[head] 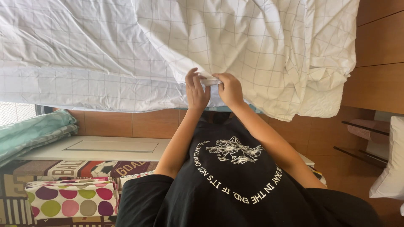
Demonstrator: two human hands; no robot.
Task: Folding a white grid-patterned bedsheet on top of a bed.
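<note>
A white sheet with a thin grey grid point(252, 46) lies rumpled over a bed across the top of the head view. My left hand point(196, 90) and my right hand point(229, 89) sit side by side at the sheet's near edge. Both pinch a small folded piece of that white fabric between fingers and thumbs. My forearms reach up from a black printed T-shirt point(235, 185) that fills the bottom middle.
A flatter layer of the same white bedding point(84, 84) spreads left. A folded teal cloth point(33, 130) lies at the left, above a polka-dot pillow point(71, 201) and patterned bedding. A wooden wall panel point(378, 63) stands right, with a white pillow point(391, 168) below it.
</note>
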